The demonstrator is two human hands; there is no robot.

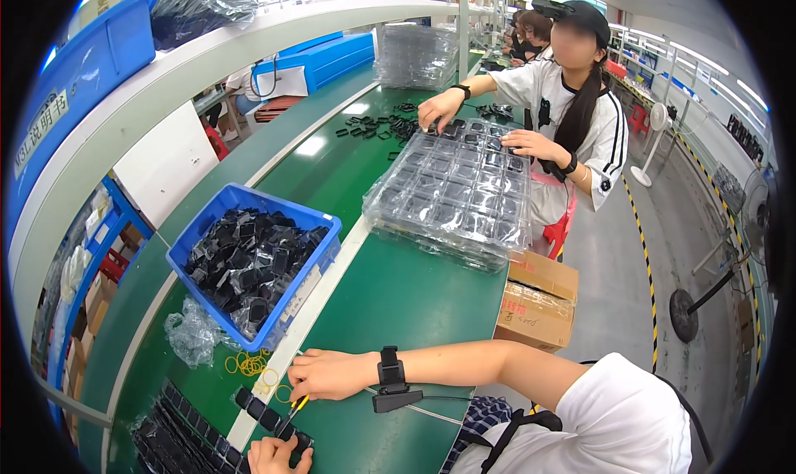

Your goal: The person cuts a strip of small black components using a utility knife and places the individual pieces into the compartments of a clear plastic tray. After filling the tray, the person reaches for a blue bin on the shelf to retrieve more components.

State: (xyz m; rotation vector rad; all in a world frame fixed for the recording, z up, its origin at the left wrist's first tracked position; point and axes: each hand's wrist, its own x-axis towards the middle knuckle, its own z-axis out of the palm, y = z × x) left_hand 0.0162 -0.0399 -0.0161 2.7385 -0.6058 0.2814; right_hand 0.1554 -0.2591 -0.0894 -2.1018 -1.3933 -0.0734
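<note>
My right hand (330,374) reaches in with a black band and device on its wrist. Its fingers are closed on a small yellow-handled pointed tool (298,406), whose exact kind I cannot make out. The tool's tip is over a strip of black square pieces (264,413) lying across the pale table strip. At the lower edge my left hand (278,456), partly cut off, grips the near end of that strip. Left of it lie several more rows of black squares (186,424). Yellow rubber bands (246,363) are scattered beyond my right hand.
A blue bin (222,307) full of bagged black pieces stands on the green table (398,296), with crumpled plastic (192,333) beside it. Farther off, a co-worker's hands rest at stacked clear trays (452,184). Loose black frames (390,128) and a cardboard box (539,304) are nearby.
</note>
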